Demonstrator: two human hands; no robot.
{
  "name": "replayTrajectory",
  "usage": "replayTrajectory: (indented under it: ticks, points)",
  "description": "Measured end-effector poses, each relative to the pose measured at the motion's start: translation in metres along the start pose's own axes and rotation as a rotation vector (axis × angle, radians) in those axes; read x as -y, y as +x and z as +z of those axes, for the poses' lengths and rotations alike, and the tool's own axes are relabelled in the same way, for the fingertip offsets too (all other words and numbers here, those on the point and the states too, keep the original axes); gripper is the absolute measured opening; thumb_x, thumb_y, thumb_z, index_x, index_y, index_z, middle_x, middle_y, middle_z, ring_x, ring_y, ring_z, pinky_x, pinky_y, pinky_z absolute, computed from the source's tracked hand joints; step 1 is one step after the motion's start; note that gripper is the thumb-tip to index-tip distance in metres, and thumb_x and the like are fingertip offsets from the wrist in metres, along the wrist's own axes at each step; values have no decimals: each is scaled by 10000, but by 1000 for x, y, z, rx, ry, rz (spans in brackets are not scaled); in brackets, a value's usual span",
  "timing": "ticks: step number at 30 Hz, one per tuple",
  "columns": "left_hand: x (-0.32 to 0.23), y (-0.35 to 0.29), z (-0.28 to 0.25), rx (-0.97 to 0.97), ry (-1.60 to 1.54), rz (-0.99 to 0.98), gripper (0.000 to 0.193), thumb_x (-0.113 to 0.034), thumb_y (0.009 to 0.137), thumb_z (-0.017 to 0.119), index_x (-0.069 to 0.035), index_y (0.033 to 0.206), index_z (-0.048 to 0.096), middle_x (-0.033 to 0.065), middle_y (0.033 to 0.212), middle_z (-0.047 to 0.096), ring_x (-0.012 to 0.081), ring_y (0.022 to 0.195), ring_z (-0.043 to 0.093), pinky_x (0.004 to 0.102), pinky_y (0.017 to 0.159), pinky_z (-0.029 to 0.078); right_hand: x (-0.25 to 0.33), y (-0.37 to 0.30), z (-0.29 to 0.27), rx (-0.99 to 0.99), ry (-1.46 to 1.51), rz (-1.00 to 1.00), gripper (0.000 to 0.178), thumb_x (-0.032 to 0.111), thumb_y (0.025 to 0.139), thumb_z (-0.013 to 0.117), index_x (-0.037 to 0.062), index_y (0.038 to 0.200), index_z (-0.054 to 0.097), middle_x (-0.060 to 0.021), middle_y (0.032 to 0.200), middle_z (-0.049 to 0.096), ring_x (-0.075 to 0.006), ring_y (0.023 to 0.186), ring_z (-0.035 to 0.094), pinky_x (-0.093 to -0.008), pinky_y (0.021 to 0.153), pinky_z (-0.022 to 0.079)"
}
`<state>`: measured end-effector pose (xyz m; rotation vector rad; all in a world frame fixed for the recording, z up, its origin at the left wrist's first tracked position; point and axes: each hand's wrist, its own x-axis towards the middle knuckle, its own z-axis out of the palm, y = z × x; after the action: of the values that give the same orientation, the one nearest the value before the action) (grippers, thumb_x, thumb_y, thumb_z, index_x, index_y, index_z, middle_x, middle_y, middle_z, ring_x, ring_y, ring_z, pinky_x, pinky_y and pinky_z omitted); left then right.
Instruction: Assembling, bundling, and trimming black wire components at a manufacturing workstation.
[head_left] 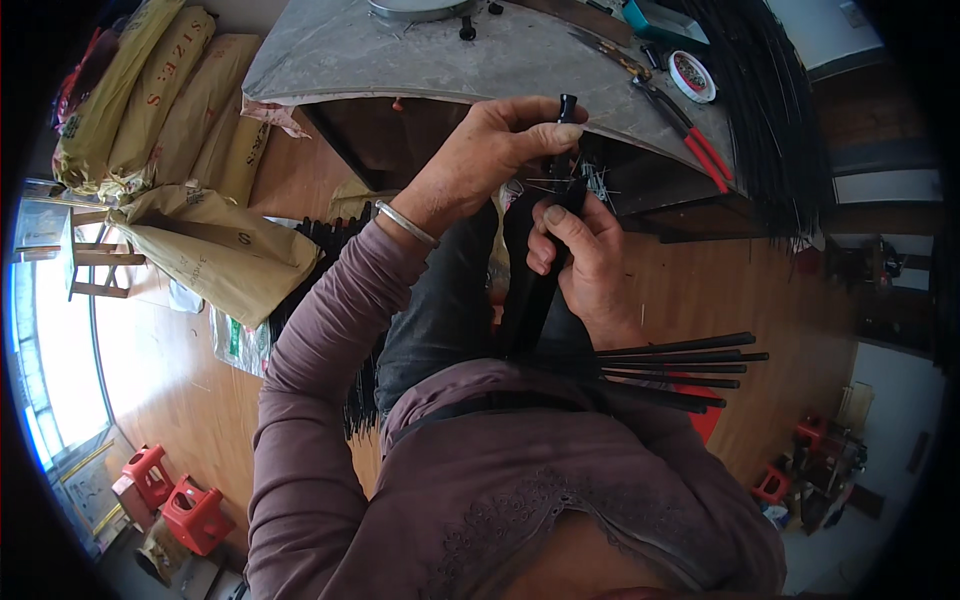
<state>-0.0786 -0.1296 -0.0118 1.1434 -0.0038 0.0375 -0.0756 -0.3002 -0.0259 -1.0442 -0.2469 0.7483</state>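
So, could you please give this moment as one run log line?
left hand: holding flared black tip | right hand: gripping long black object | grey table: red-handled metal pliers

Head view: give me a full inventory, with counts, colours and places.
Flared-tip piece: one, black, upper centre
Long piece: one, black, above the lap
Loose rods: at least five, black, right of the waist
Table: one, grey, ahead
Red-handled tool: one, red and dark, table's right edge
Round container: one, white-rimmed, beyond that tool
Tray: one, teal, table's far right
Dish: one, pale, table's far edge
Strand bundle: one, black, right of the table
Sacks: several, tan, left side
Stools: at least two, red, lower left
Bangle: one, silvery, left wrist
Top: one, mauve, on the torso
Left hand: one, bare, upper centre, pinching the flared-tip piece
Right hand: one, bare, centre, gripping the long piece
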Motion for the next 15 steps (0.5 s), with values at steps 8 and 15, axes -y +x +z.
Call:
replayTrajectory:
  ticks: [8, 15]
  points:
    - [1, 0, -2, -11, 9, -2, 370, -237, 863, 691, -27, 1161, 628, 5, 925, 650, 66, 826, 594, 227, 791, 485, 0, 1, 1, 21, 0, -6, 164, 148, 901, 586, 34, 997, 518, -49, 835, 516, -114, 602, 483, -264, 514, 391]
    - [0, -2, -1, -49, 75, 2, 343, -236, 834, 723, -43, 1108, 649, -10, 918, 645, 66, 823, 586, 226, 757, 479, -1, 1, 0, 32, 1, -1, 158, 145, 906, 577, 35, 1004, 521, -47, 835, 513, -112, 604, 481, -259, 524, 390]
